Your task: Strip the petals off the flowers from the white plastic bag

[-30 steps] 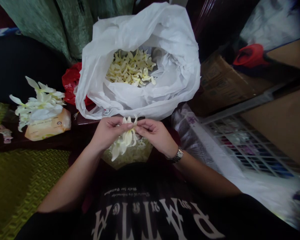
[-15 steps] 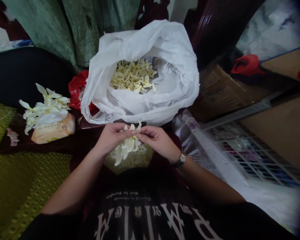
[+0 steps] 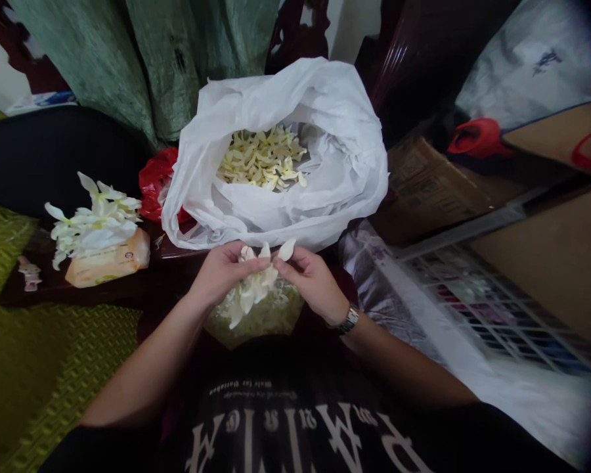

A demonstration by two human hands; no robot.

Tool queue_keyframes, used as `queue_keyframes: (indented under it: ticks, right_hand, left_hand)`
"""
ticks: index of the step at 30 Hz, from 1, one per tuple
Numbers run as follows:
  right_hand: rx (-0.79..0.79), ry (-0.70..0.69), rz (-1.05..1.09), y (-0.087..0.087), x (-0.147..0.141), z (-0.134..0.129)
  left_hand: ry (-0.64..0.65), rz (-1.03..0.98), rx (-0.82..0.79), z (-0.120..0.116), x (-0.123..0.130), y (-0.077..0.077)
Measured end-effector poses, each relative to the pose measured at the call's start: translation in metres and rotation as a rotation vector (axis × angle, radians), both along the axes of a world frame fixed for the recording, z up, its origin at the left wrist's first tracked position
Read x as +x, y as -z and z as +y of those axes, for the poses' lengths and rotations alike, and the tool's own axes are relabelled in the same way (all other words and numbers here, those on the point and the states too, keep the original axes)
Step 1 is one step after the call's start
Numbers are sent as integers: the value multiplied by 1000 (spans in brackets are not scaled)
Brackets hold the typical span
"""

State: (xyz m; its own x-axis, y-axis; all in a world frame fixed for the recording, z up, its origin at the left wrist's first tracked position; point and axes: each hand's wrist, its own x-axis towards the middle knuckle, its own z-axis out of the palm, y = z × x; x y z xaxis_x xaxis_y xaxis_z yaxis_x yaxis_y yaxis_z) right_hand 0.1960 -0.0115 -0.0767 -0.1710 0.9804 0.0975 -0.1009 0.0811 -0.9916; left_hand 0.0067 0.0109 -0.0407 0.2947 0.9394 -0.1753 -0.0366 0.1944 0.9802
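My left hand is closed on a bunch of white flowers, whose petals hang down below the fingers. Close beside it, my right hand pinches a single white petal between thumb and forefinger, its tip pointing up. Below both hands a clear container holds pale yellowish pieces; the hands hide part of it. Just beyond my fingers stands a wide-open white plastic bag with a heap of cream-yellow flowers inside.
At the left, white flowers lie on an orange tissue pack on a dark wooden surface. A red plastic bag sits behind. To the right are a cardboard box and a white grid rack.
My right hand has drawn slightly away from the left, and a petal now stands upright in its fingers. The camera view has shifted a little.
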Motion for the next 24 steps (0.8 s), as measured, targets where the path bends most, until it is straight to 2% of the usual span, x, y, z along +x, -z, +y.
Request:
queue_keyframes:
  ticks: [4,7,11,13,17,20,24]
  right_hand:
    - [-34,67,37,2,8,4]
    - [-22,97,34,-3,16,5]
    - [42,-87,-47,-21,16,1]
    - [83,-127,-88,-28,10,-1]
    - [22,49,-74,-24,1,-1]
    - [-11,183,24,-15,6,3]
    - [-59,175,20,-12,20,6]
  left_hand:
    - [-7,39,-28,4,-11,0]
    - [16,61,-43,6,-17,-1]
    - [48,109,15,6,-14,-2]
    - [39,173,77,5,-9,-2]
    - [40,265,113,3,-4,-4]
    - [34,224,84,2,-10,-4]
    - [-28,146,39,4,-22,-2]
